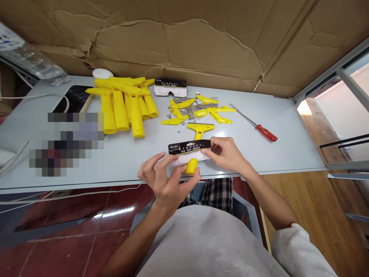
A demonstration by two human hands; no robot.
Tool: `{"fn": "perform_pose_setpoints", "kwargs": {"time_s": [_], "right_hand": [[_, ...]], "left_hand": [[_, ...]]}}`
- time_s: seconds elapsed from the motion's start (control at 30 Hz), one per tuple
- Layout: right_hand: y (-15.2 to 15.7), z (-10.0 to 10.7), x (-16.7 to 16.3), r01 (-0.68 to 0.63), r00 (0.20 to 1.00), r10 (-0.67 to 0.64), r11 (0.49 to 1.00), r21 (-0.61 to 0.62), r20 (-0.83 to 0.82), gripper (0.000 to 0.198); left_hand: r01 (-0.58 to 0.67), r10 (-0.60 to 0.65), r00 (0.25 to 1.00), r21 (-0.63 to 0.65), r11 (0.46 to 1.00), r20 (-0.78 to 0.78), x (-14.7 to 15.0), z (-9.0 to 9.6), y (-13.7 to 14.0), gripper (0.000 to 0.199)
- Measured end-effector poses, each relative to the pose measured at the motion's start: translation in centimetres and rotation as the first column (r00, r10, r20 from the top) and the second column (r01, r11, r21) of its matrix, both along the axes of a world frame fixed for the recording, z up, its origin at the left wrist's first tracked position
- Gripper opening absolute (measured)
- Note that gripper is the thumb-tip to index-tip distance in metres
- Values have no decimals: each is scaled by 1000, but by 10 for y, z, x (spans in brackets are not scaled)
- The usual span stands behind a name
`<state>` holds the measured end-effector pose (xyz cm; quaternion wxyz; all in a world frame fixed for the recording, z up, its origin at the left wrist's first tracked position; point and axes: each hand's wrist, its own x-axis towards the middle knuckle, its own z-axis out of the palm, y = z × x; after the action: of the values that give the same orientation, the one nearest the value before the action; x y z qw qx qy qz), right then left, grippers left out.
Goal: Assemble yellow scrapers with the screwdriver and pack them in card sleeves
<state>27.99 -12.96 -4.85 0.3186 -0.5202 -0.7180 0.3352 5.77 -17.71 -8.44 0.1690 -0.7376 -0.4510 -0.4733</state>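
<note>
A yellow scraper points away from me, with its wide head beyond a black and white packaging card and its rounded handle end on my side. The card hides the middle of the handle. My left hand has its thumb and a finger closed around the handle end, while its other fingers spread by the card's left side. At the card's right end, my right hand pinches the cardboard between thumb and fingers. Whether the handle passes through the card's cutout cannot be seen.
Several yellow handles are piled at the back left. Yellow head pieces, metal plates and small screws lie mid-table. Another card stands behind them. A red screwdriver rests at the right. Plastic bottles and a cable are at the left.
</note>
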Motion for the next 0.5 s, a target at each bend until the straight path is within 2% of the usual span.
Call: {"fn": "perform_pose_setpoints", "kwargs": {"time_s": [0.17, 0.37, 0.5], "right_hand": [[-5, 1, -3, 63, 998, -63, 998, -30, -7, 44], [-11, -1, 0, 23, 1000, -24, 996, -86, -12, 46], [-11, -5, 2, 114, 993, -115, 992, -63, -23, 48]], "left_hand": [[-16, 16, 1000, -35, 999, 17, 0, 0, 4, 29], [-8, 9, 1000, -35, 999, 24, 4, -2, -1, 32], [-16, 18, 999, -45, 999, 30, 7, -4, -2, 32]]}}
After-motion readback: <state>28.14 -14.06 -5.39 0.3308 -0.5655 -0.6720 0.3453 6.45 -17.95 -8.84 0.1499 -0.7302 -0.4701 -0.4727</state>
